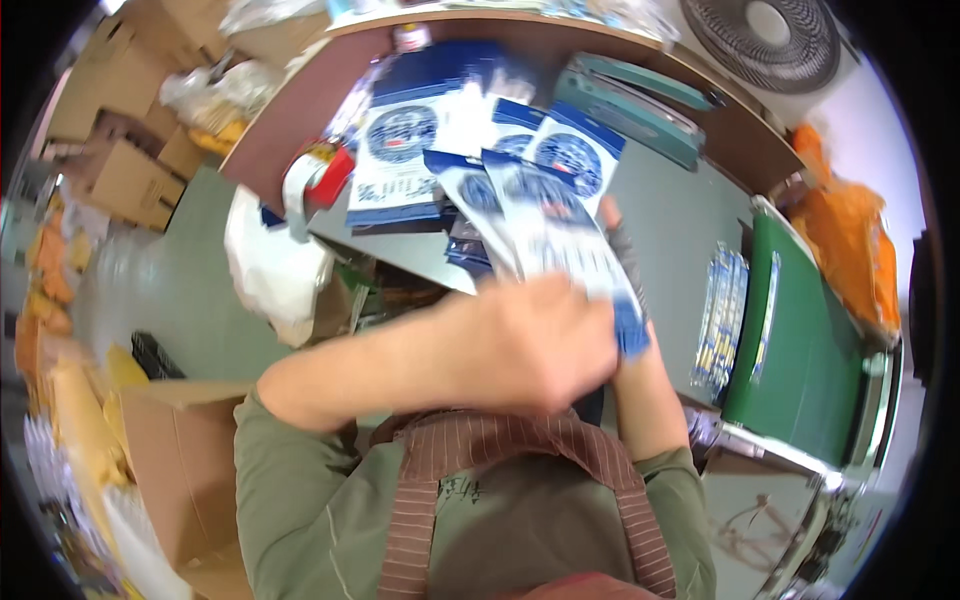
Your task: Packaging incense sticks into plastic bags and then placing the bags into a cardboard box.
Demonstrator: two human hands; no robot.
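Note:
My left hand (pixel 545 345) reaches across from the left, closed and blurred by motion, at the lower part of a white-and-blue flat packet (pixel 550 215). Beneath that packet lies a second, similar packet (pixel 475 195), fanned out to the left. My right hand (pixel 622 240), in what looks like a grey fingerless glove, is closed on the packet from its right side. One of its fingertips shows past the edge; the other fingers are hidden. Just beyond are more blue-and-white packets (pixel 568 158) and a larger stack of them (pixel 400 150) on the grey table (pixel 660 210).
A teal long-arm stapler (pixel 635 110) sits at the back. Tape on a red dispenser (pixel 325 175) is at the left edge, above a white bag (pixel 265 255). On the right are a bundle of thin strips (pixel 720 315), a green surface (pixel 800 340) and an orange bag (pixel 845 250).

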